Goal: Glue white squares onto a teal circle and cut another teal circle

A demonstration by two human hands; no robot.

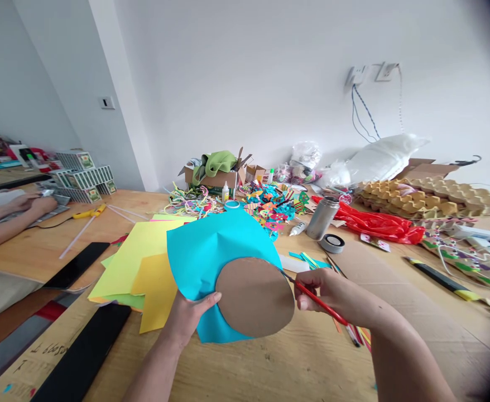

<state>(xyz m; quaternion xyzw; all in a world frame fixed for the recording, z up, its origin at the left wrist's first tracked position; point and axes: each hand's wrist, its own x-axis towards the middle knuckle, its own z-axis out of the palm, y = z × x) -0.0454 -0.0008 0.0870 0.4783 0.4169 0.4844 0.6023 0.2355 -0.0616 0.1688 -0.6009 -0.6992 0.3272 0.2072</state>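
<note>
My left hand (190, 317) pinches a sheet of blue paper (211, 245) together with a round piece of cardboard (255, 298) lying against it, the thumb pressed on the cardboard's left edge. The blue sheet reaches past the disc at the top and left. Red-handled scissors (322, 304) are in the grip of my right hand (318, 290). Their blades meet the blue paper near the disc's upper right edge; how far they are parted is too small to tell. Yellow paper sheets (121, 262) lie on the table behind my left hand.
A metal flask (322, 218) and a tape roll (332, 243) stand beyond my right hand. Paper scraps (270, 201) are heaped near the wall. Egg trays (416, 198), a red plastic bag (374, 223) and a box cutter (441, 279) lie rightward. Another person's hands (35, 206) are at far left.
</note>
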